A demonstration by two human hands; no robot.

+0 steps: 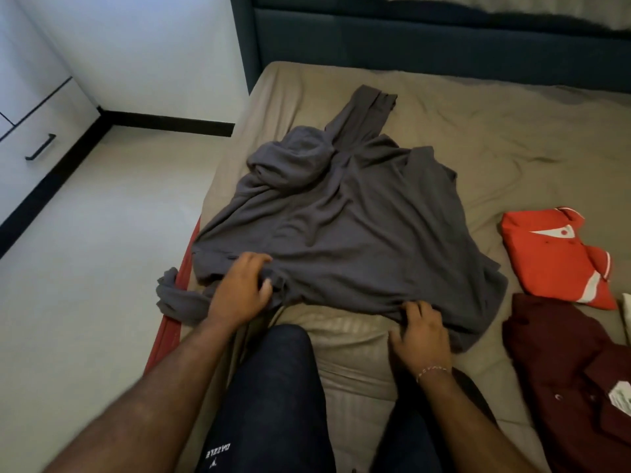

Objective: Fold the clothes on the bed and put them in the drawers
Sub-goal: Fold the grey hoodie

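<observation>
Currently step in hand looks like laying out and squaring the grey garment (345, 213) before the 1st fold; nothing from it is folded yet, and the drawers (37, 131) sit far left across the floor, closed. Going left to right: one sleeve end hangs off the bed's (512, 131) left edge. Left hand (240, 291) has fingers curled, bunching the near hem at the left corner. Printed lettering on the person's dark trousers (273, 397) reads upside down, roughly "DAZZLE", small logo beside it. Right hand (421, 332) pinches the hem further right, fingertips tucked into the cloth. Next move probably calls for pulling the hem taut, flattening the bunched upper left part, then bringing sleeves in. Right side: folded red shirt (553, 254), already done I'd say; maroon shirt (563, 363) unfolded, its white tag too small to read.
</observation>
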